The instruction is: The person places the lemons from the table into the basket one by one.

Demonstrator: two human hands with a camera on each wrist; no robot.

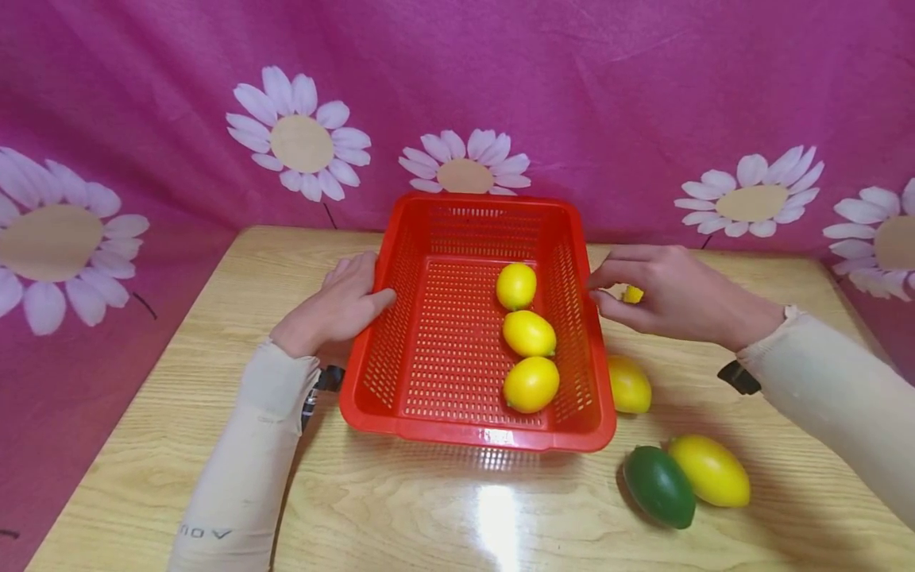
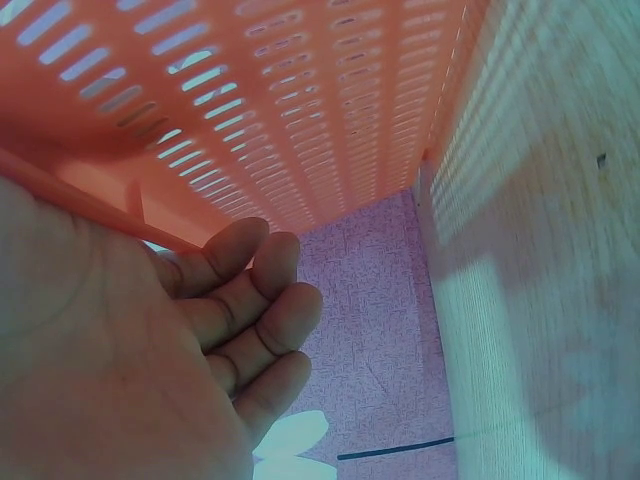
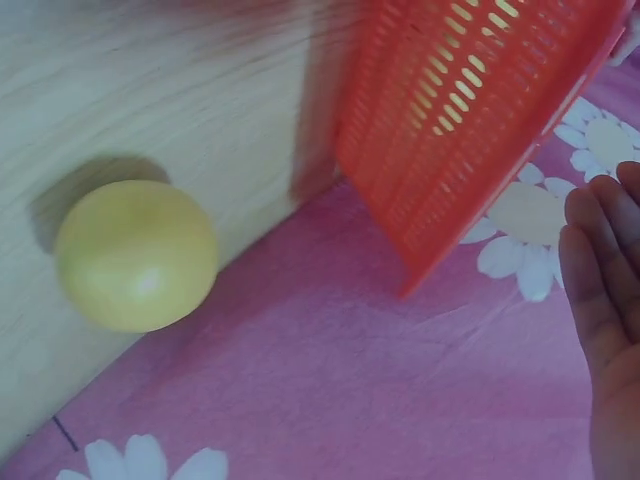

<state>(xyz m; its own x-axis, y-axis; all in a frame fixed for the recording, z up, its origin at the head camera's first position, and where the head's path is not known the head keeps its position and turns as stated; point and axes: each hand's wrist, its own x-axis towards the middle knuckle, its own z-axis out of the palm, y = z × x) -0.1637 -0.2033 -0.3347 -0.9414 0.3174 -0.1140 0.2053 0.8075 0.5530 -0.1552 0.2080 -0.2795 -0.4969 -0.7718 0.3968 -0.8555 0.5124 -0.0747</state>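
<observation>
A red slotted basket (image 1: pixel 457 425) stands mid-table with three yellow lemons (image 1: pixel 529 333) in a row along its right side. My left hand (image 1: pixel 336 306) rests against the basket's left rim, thumb at the edge. In the left wrist view its fingers (image 2: pixel 250 310) lie loosely bent beside the basket wall (image 2: pixel 300 110). My right hand (image 1: pixel 665 294) hovers by the right rim, over a lemon (image 1: pixel 632 295) that lies on the table. In the right wrist view this lemon (image 3: pixel 135 255) sits apart from my straight fingers (image 3: pixel 600 290), near the basket (image 3: pixel 470 110).
Right of the basket on the wooden table (image 1: pixel 179 445) lie another yellow lemon (image 1: pixel 629 385), a bigger yellow one (image 1: pixel 709 470) and a green one (image 1: pixel 658 486) touching it. A pink daisy-print cloth (image 1: pixel 615 103) hangs behind the table.
</observation>
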